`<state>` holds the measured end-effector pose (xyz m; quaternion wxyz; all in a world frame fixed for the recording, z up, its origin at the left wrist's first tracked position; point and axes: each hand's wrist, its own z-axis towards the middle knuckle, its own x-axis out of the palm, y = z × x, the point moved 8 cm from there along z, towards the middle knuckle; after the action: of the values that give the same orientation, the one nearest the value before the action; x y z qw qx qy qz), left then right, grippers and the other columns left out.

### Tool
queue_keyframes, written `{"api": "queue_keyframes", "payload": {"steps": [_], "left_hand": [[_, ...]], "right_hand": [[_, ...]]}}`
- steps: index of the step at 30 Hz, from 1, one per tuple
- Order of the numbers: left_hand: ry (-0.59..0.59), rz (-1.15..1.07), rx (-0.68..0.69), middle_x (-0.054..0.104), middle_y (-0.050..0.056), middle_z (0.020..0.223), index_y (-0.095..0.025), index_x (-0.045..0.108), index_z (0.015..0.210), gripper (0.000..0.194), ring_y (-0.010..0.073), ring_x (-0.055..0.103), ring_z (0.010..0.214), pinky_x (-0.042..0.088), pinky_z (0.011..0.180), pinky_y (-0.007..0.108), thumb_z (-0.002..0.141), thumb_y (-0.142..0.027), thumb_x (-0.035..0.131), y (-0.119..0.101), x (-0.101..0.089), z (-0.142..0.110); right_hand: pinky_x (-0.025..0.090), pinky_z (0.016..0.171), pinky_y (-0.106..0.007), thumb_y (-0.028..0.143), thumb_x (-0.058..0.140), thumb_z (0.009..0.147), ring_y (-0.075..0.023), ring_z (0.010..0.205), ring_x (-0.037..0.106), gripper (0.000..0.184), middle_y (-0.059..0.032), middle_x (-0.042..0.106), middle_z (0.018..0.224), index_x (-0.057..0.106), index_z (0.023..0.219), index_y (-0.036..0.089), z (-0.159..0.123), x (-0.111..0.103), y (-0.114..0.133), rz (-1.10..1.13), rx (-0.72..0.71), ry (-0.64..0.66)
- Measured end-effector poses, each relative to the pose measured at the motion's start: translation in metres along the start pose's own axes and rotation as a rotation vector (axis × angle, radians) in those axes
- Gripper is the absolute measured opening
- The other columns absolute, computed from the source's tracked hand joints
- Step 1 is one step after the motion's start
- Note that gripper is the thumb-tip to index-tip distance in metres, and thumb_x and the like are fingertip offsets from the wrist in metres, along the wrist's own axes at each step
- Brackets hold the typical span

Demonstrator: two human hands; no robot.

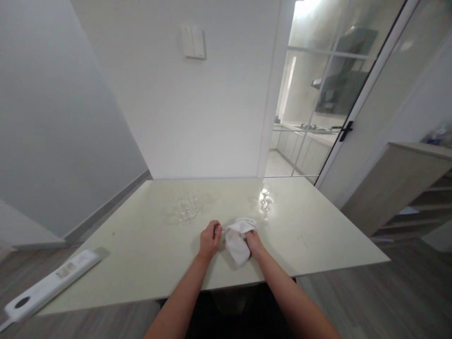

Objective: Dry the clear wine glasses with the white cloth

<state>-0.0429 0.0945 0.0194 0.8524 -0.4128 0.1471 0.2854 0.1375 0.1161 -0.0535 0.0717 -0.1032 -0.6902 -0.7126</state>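
A wide, pale cream, smooth-topped table (141,263) spans the lower view. Toward its eight o'clock edge lies a long white slab-shaped object (52,285) with a dark oval. Near the middle, a soft white fabric cloth (237,247) is bunched in the right hand (253,243). At ten o'clock from it sits a cluster of clear glass vessels (187,206), contents too blurred to tell. The left hand (211,239), at nine o'clock, curls narrow; whether it holds anything, I cannot tell. At one o'clock is a smaller clear glass group (265,200).

White wall (226,108) beside glazed door (314,89)
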Motion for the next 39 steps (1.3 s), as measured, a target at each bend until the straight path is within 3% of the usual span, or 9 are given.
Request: {"api": "queue_keyframes", "payload": {"steps": [3,5,8,11,14,20,25,31,39], "left_hand": [[0.032,-0.017,-0.213,0.046,-0.004,0.058,-0.020,0.052,0.085,0.025,0.0122,0.048,0.052,0.034,0.052,0.022,0.092,-0.037,0.035,0.018,0.003,0.004],[0.067,-0.072,-0.240,0.050,-0.004,0.061,-0.021,0.053,0.094,0.027,0.0123,0.049,0.054,0.036,0.054,0.022,0.092,-0.039,0.033,0.020,0.006,0.005],[0.088,-0.158,-0.133,0.059,-0.001,0.079,-0.019,0.045,0.121,0.037,0.0116,0.051,0.058,0.040,0.059,0.023,0.090,-0.040,0.036,0.010,0.008,0.004],[0.061,-0.185,0.013,0.059,0.005,0.099,-0.018,0.037,0.132,0.049,0.0108,0.050,0.062,0.042,0.064,0.024,0.088,-0.040,0.040,-0.003,0.006,-0.001],[0.065,-0.162,0.014,0.058,0.004,0.091,-0.017,0.044,0.125,0.043,0.0121,0.052,0.065,0.042,0.066,0.025,0.089,-0.040,0.037,-0.004,0.005,-0.002],[0.113,-0.147,-0.265,0.043,-0.007,0.051,-0.020,0.051,0.107,0.035,0.0130,0.045,0.045,0.032,0.050,0.022,0.089,-0.045,0.034,0.022,0.010,0.004],[0.187,-0.219,-0.230,0.042,-0.009,0.046,-0.019,0.052,0.109,0.040,0.0124,0.044,0.043,0.030,0.048,0.021,0.086,-0.049,0.038,0.018,0.016,0.003],[0.220,-0.175,-0.249,0.042,-0.007,0.044,-0.020,0.051,0.078,0.031,0.0122,0.043,0.044,0.030,0.048,0.022,0.087,-0.047,0.038,0.020,0.019,0.002],[0.207,-0.184,-0.259,0.043,-0.006,0.047,-0.020,0.049,0.072,0.033,0.0125,0.045,0.048,0.032,0.051,0.022,0.089,-0.045,0.035,0.022,0.018,0.005]], "right_hand": [[0.042,0.099,-0.039,0.032,0.071,0.063,-0.0234,0.101,0.062,0.037,-0.0065,0.070,0.106,0.067,0.098,0.021,-0.003,0.007,0.006,-0.131,-0.118,0.089],[0.041,0.100,-0.040,0.033,0.071,0.063,-0.0232,0.101,0.062,0.039,-0.0070,0.070,0.107,0.066,0.100,0.021,-0.003,0.007,0.007,-0.156,-0.152,0.103],[0.036,0.104,-0.042,0.042,0.064,0.069,-0.0255,0.110,0.058,0.035,-0.0077,0.069,0.111,0.068,0.096,0.020,0.002,-0.006,0.002,-0.135,-0.107,-0.005],[0.034,0.105,-0.045,0.054,0.050,0.078,-0.0277,0.114,0.057,0.045,-0.0101,0.068,0.112,0.068,0.097,0.018,0.007,-0.019,-0.010,-0.092,0.010,-0.112],[0.036,0.104,-0.046,0.058,0.048,0.078,-0.0290,0.112,0.058,0.051,-0.0118,0.069,0.110,0.068,0.100,0.017,0.009,-0.024,-0.019,-0.077,0.069,-0.139],[0.042,0.099,-0.042,0.040,0.060,0.073,-0.0253,0.108,0.060,0.036,-0.0074,0.069,0.110,0.067,0.103,0.020,0.006,-0.007,-0.007,-0.038,-0.067,-0.024],[0.044,0.097,-0.041,0.027,0.064,0.064,-0.0240,0.100,0.063,0.039,-0.0075,0.070,0.105,0.066,0.102,0.019,0.007,-0.005,-0.004,-0.035,-0.124,-0.021],[0.046,0.094,-0.042,0.028,0.061,0.065,-0.0249,0.102,0.062,0.038,-0.0061,0.071,0.101,0.064,0.103,0.020,0.010,-0.011,-0.013,0.040,-0.092,-0.076],[0.045,0.096,-0.042,0.032,0.066,0.065,-0.0247,0.101,0.063,0.045,-0.0068,0.070,0.106,0.063,0.108,0.020,0.006,-0.003,-0.002,0.110,-0.084,-0.029]]}}
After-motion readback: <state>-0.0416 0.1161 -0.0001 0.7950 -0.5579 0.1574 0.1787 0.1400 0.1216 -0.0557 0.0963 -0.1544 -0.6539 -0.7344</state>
